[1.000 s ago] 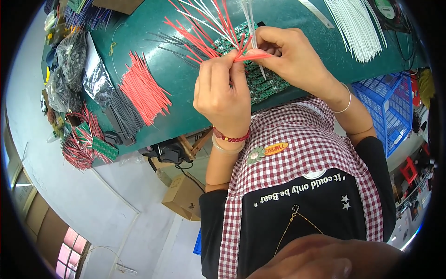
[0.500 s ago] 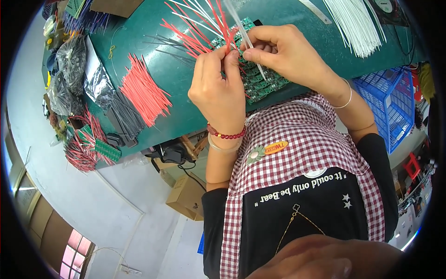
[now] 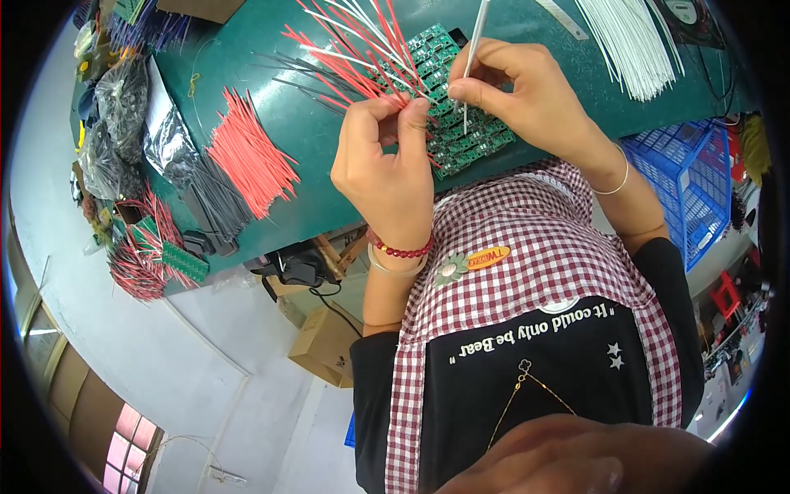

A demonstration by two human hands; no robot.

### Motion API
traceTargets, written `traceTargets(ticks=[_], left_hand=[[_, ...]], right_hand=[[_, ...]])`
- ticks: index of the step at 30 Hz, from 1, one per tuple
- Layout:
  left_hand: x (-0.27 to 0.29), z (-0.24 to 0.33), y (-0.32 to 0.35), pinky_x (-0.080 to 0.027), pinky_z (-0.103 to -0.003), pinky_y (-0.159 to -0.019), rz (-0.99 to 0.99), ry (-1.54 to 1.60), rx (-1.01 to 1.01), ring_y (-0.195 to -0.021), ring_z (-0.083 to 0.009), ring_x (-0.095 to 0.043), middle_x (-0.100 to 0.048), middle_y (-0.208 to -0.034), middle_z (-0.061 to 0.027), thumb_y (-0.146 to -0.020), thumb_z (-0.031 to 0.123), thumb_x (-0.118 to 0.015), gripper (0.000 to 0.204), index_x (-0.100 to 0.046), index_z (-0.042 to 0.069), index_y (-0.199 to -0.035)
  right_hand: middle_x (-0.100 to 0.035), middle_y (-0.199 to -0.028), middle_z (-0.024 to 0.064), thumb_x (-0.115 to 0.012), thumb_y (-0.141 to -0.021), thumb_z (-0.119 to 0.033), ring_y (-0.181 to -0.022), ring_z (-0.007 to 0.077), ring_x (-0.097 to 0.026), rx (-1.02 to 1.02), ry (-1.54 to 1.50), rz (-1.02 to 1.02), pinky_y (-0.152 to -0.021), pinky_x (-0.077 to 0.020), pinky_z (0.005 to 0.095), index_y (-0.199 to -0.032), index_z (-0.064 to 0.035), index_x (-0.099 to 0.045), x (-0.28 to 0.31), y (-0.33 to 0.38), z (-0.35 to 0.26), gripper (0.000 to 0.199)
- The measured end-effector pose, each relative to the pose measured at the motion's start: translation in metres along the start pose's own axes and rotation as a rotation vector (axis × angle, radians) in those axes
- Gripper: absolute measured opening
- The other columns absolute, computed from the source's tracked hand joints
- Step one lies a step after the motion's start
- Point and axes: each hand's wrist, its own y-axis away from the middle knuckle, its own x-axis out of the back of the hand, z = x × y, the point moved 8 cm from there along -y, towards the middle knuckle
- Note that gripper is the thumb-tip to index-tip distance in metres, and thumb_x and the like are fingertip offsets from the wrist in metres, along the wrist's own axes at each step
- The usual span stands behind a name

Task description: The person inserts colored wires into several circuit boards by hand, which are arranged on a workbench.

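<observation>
My left hand (image 3: pixel 385 156) is closed in a pinch at the near ends of a fan of red and white wires (image 3: pixel 387 53), with a red wire at its fingertips. Beneath both hands lies a green panel of circuit boards (image 3: pixel 473 146), from which the wires stick up toward the far left. My right hand (image 3: pixel 527 95) is closed on a few thin white wires (image 3: pixel 476 41), held nearly upright over the panel. Their lower tip hangs just above the boards. Black wires (image 3: pixel 304 78) spread out left of the panel.
On the green table, a red wire bundle (image 3: pixel 251 152) and a black wire bundle (image 3: pixel 220 198) lie left. Farther left are plastic bags (image 3: pixel 123 115) and wired boards (image 3: pixel 183 263). A white wire bundle (image 3: pixel 629 53) lies far right, above a blue basket (image 3: pixel 687 177).
My right hand has drawn away to the right with the white wires, which now stand more upright. My left hand has stayed near the panel's left side, its fingertips slightly lower.
</observation>
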Motion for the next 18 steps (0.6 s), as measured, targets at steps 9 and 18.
traceTargets(ticks=[9, 18], left_hand=[[-0.0025, 0.0042, 0.0058, -0.052, -0.027, -0.056, 0.051, -0.054, -0.139, -0.063, -0.0161, -0.062, -0.062, -0.08, -0.0087, -0.082, 0.002, -0.074, 0.014, -0.06, 0.0, -0.085], [-0.0024, 0.0056, 0.0068, -0.051, -0.028, -0.055, 0.085, -0.069, -0.181, -0.063, -0.018, -0.062, -0.062, -0.079, -0.0089, -0.08, 0.002, -0.074, 0.016, -0.06, 0.0, -0.086]], right_hand=[[-0.06, -0.068, 0.0074, -0.069, -0.086, -0.011, -0.06, 0.0104, -0.055, 0.071, -0.045, -0.006, -0.058, -0.0457, 0.0268, -0.085, 0.0023, -0.062, -0.0049, 0.0029, 0.0021, 0.015], [-0.059, -0.067, 0.0083, -0.069, -0.086, -0.011, -0.06, 0.0119, -0.055, 0.089, -0.018, -0.007, -0.057, -0.045, 0.0275, -0.085, 0.0024, -0.062, -0.005, 0.0037, 0.0025, 0.015]])
